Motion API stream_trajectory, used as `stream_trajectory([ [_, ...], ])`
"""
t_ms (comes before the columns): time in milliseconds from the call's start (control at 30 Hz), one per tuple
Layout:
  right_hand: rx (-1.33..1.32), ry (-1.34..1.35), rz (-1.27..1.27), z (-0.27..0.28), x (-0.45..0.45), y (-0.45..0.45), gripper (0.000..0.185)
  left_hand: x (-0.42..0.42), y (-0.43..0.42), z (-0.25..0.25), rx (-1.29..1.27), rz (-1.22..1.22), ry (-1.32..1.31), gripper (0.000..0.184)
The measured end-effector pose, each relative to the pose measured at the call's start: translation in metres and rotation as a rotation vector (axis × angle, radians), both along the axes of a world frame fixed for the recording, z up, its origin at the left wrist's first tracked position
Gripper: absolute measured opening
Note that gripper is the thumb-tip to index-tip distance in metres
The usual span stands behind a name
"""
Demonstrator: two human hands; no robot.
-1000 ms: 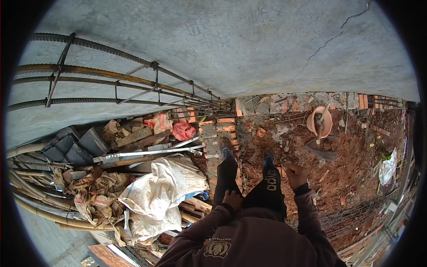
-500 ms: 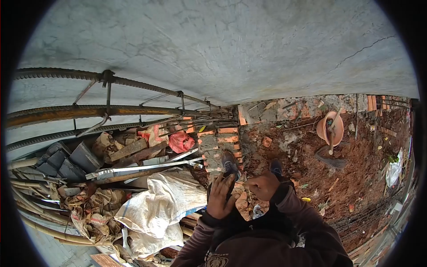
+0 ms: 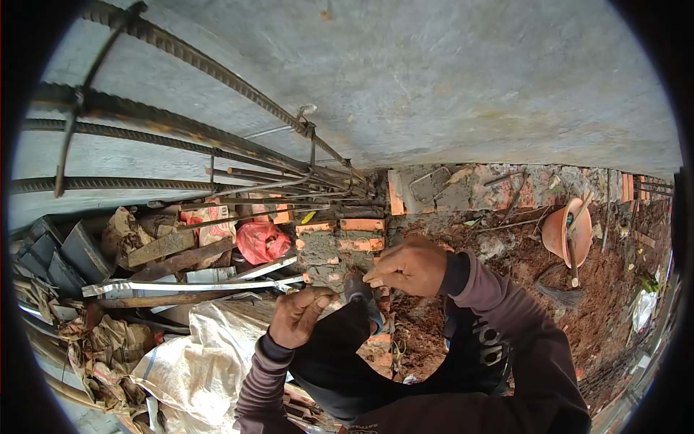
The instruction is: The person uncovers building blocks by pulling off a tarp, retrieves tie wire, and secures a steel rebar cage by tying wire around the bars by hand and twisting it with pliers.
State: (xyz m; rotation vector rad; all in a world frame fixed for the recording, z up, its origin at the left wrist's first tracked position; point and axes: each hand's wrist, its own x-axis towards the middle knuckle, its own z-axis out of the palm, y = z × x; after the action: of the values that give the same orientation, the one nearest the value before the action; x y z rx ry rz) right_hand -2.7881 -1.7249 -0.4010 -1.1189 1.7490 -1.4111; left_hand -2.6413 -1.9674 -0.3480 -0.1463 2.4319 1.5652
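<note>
My left hand (image 3: 300,316) is at the lower middle, thumb and fingers pinched together. My right hand (image 3: 412,267) is raised to its right, its thumb and fingertips also pressed together. Whatever lies in either pinch is too small or thin to make out. Both hands are apart, in the air over my bent knee and the shoe (image 3: 356,288). Beneath them runs a low brick wall (image 3: 340,246) smeared with grey mortar. A red plastic bag (image 3: 262,242) lies beyond my left hand, and a pale woven sack (image 3: 206,362) spreads at its left.
Ribbed steel rebar (image 3: 195,137) with stirrups juts across the upper left, before a grey plastered wall (image 3: 448,87). Metal strips (image 3: 195,284) and planks are piled at left. At right, an orange bucket (image 3: 557,235) holding a wooden handle sits on red soil (image 3: 506,253).
My right hand has moved up and forward, and my left hand has moved left and closed from spread fingers to a pinch. The view has shifted, bringing the rebar closer.
</note>
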Motion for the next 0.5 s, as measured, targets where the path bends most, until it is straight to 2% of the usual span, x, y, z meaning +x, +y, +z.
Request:
stream_trajectory([
  [33, -0.020, 0.013, 0.011, -0.008, -0.009, 0.000, 0.016, 0.001, -0.013, -0.002, -0.049, 0.043, -0.098, 0.018],
  [100, -0.003, 0.099, -0.078, -0.036, -0.037, 0.019, 0.016, 0.007, -0.035, -0.019, -0.044, 0.210, 0.035, 0.023],
  [167, 0.187, 0.089, -0.038, -0.043, -0.065, 0.047, 0.018, 0.021, -0.059, -0.049, -0.014, 0.351, 0.039, 0.026],
  [300, 0.271, 0.155, -0.199, -0.044, -0.086, 0.077, 0.017, 0.032, -0.066, -0.113, 0.005, 0.404, 0.277, 0.026],
  [367, 0.287, 0.143, -0.254, -0.042, -0.089, 0.091, 0.016, 0.036, -0.060, -0.128, 0.137, 0.435, 0.233, 0.025],
  [500, 0.309, 0.055, -0.343, -0.037, -0.091, 0.117, 0.014, 0.043, -0.061, -0.136, 0.181, 0.486, 0.267, 0.022],
])
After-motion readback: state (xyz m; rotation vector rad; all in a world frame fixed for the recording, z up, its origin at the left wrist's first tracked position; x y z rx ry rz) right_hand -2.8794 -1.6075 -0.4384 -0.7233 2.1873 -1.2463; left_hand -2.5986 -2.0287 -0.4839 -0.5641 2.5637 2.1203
